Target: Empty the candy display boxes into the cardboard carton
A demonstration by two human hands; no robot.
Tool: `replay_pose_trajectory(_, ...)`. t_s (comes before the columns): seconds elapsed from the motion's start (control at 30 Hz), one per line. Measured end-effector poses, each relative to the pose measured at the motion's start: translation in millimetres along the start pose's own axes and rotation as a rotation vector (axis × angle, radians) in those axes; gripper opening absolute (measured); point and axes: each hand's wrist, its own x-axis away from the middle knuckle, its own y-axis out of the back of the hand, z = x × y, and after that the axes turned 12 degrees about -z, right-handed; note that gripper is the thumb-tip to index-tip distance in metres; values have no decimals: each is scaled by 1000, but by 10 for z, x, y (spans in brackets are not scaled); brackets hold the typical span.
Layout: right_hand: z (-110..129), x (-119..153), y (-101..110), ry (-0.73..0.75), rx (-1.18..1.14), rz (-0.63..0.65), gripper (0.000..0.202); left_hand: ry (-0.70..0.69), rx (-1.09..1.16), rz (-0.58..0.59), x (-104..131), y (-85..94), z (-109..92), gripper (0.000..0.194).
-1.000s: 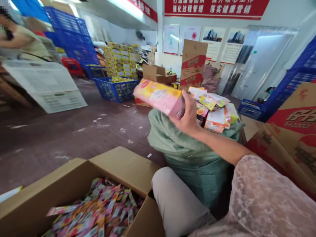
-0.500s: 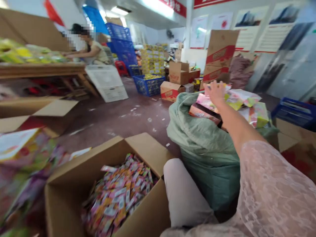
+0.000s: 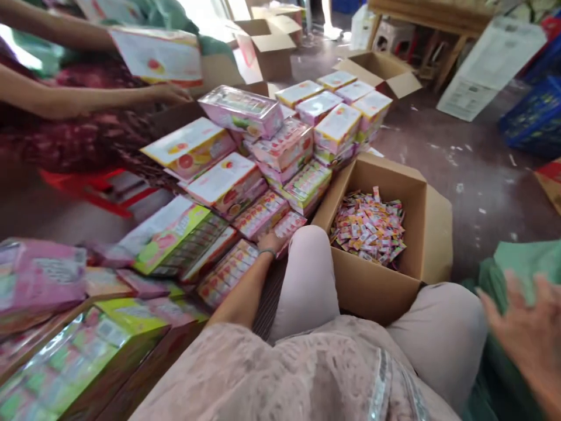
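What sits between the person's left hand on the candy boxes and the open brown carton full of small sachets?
Only the person's pale-trousered knee lies between the left hand and the open brown carton, as the head view shows.

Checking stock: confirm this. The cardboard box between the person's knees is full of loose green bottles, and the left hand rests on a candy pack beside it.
Not bottles: the head view shows the cardboard box holding small colourful sachets. The left hand does rest on a candy pack beside it.

Pale pink lace top, light beige trousers, thin green band at left wrist [image 3: 267, 252]
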Motion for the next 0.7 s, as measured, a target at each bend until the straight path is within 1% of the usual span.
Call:
replay_pose_trajectory(0.07, 59, 320, -197, 135, 9, 2, 79, -6, -10, 7, -112, -151, -33, 80)
replay_pose_trajectory(0.13, 121, 517, -384, 230, 49, 26, 83, -31, -9, -15, -245, -189, -44, 75)
replay_pose_trajectory(0.17, 149, 554, -458, 264, 72, 29, 82, -44, -6, -41, -329, -167, -30, 71)
replay_pose_trajectory(0.23, 189, 522, -556, 327, 105, 19, 79, -62, -8, -138, -547, -67, 34, 67)
replay_pose_trajectory(0.3, 204, 419, -601, 388, 113, 31, 74, -47, -40, -227, -827, 59, 139, 74)
replay_pose_trajectory(0.33, 205, 367, -612, 415, 112, 38, 72, -27, -66, -239, -982, 113, 201, 81)
replay_pose_trajectory(0.37, 204, 325, -619, 438, 112, 38, 71, -8, -93, -220, -1137, 153, 266, 89)
replay_pose_trajectory(0.43, 203, 279, -629, 470, 119, 40, 70, 8, -133, -103, -1421, 180, 388, 104)
replay_pose_trajectory(0.47, 205, 274, -634, 474, 124, 45, 70, 4, -142, -43, -1536, 168, 438, 111)
replay_pose_trajectory(0.53, 215, 285, -644, 450, 130, 54, 70, -4, -153, 16, -1693, 108, 504, 120)
replay_pose_trajectory(0.6, 225, 304, -655, 405, 119, 79, 69, 9, -172, 18, -1753, 37, 531, 125)
replay_pose_trajectory(0.7, 233, 310, -677, 347, 95, 121, 68, -19, -203, 36, -1706, -24, 549, 134)
